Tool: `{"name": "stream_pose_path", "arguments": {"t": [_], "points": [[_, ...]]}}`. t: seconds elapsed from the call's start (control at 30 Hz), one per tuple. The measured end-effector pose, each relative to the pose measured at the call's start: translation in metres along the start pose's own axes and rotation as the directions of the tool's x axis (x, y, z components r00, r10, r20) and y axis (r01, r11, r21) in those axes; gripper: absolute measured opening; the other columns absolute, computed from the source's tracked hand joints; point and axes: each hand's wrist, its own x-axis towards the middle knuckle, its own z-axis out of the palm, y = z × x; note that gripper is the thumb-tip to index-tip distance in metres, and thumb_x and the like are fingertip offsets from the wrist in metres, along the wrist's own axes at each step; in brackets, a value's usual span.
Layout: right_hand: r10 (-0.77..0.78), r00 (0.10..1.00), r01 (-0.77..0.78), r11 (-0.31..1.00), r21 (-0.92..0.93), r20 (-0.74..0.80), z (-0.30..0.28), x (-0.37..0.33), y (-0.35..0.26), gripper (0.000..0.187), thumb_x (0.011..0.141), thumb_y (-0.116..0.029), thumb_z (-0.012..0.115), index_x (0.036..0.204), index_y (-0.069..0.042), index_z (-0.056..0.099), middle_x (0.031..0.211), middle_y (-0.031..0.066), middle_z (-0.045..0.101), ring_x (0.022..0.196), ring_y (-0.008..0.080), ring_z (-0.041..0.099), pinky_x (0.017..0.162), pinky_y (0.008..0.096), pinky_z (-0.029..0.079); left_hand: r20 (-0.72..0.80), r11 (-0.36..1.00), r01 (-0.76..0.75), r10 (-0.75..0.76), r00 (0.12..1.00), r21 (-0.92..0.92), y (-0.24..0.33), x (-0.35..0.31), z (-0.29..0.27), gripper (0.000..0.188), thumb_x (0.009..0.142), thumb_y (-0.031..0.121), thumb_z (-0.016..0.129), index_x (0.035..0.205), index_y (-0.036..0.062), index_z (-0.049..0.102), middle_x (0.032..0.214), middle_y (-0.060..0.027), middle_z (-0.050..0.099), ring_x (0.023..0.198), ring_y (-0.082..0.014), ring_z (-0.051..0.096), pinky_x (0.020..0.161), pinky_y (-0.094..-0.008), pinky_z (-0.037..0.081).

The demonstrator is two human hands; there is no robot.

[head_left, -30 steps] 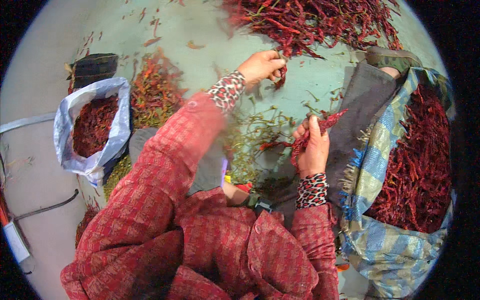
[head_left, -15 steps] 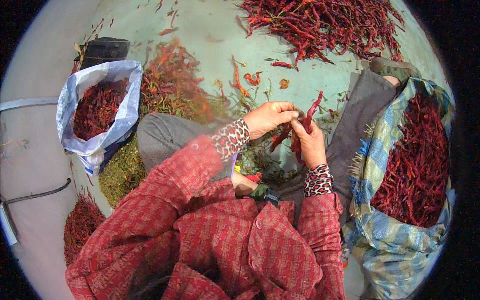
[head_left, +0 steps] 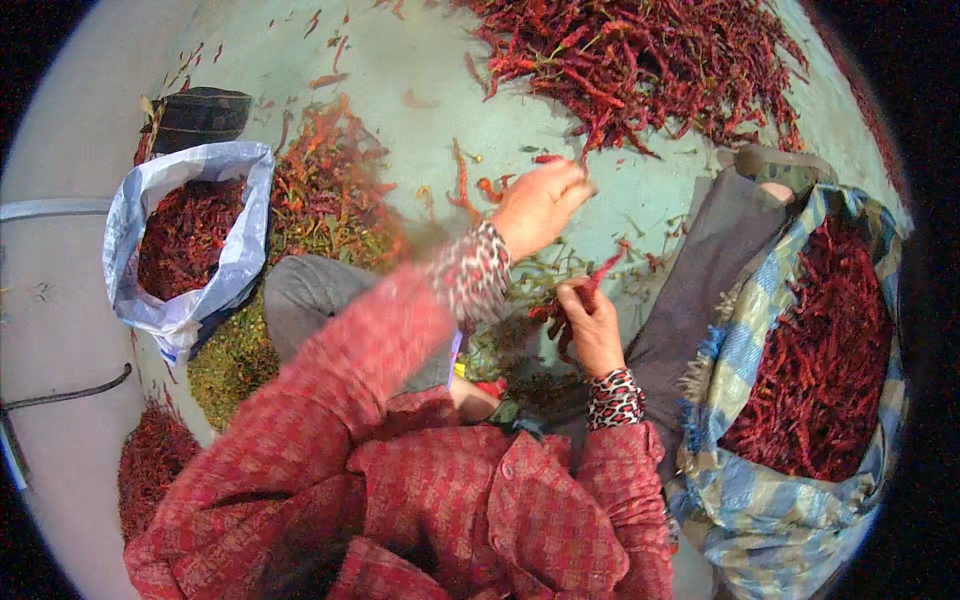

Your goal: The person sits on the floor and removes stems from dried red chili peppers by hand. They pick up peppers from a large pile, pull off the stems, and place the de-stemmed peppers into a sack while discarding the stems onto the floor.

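My right hand (head_left: 593,325) is closed round a few dried red chili peppers (head_left: 606,266), with one tip sticking up past the thumb and others hanging below the fingers. My left hand (head_left: 545,205) reaches forward over the pale floor, close to the near edge of a big pile of dried red chilies (head_left: 640,70). Motion smears its fingertips, so what they hold, if anything, does not show. Between my legs, under the hands, lie green stem scraps (head_left: 540,285) and loose bits.
At my right stands a blue-and-white checked woven sack (head_left: 730,490) full of red chilies. To the left is a white bag (head_left: 255,200) partly filled with darker chilies. Mixed orange-red chilies (head_left: 335,190) lie beside it, near a black box-like object (head_left: 203,118) and a smaller chili heap (head_left: 155,465).
My left hand has parted from the right one and moved forward toward the big pile. The right hand has drawn back nearer to me, still holding its chilies.
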Motion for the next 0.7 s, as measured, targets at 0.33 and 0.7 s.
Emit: {"name": "stream_pose_path", "arguments": {"t": [0.33, 0.7], "points": [[0.095, 0.890, 0.162, 0.848, 0.504, -0.446, -0.016, 0.014, -0.010, 0.013, 0.077, -0.012, 0.059, 0.087, -0.006, 0.052, 0.073, -0.0027, 0.050, 0.062, 0.0075, 0.047, 0.057, 0.0221, 0.040, 0.147, 0.880, 0.192, -0.280, 0.949, 0.434, -0.067, 0.047, 0.026, 0.019, 0.075, 0.015, 0.052, 0.092, 0.0062, 0.051, 0.089, -0.0142, 0.052, 0.082, -0.0320, 0.052, 0.067, -0.0404, 0.043], [0.061, 0.870, 0.197, 0.866, 0.459, -0.489, -0.008, 0.009, -0.034, 0.017, 0.080, -0.017, 0.053, 0.092, -0.005, 0.051, 0.074, -0.0008, 0.050, 0.065, 0.0083, 0.047, 0.058, 0.0234, 0.039, 0.296, 0.938, -0.079, -0.026, 0.955, 0.337, -0.041, 0.081, 0.015, 0.024, 0.079, 0.018, 0.047, 0.101, 0.0084, 0.048, 0.087, -0.0130, 0.051, 0.081, -0.0308, 0.053, 0.069, -0.0387, 0.044]]}}
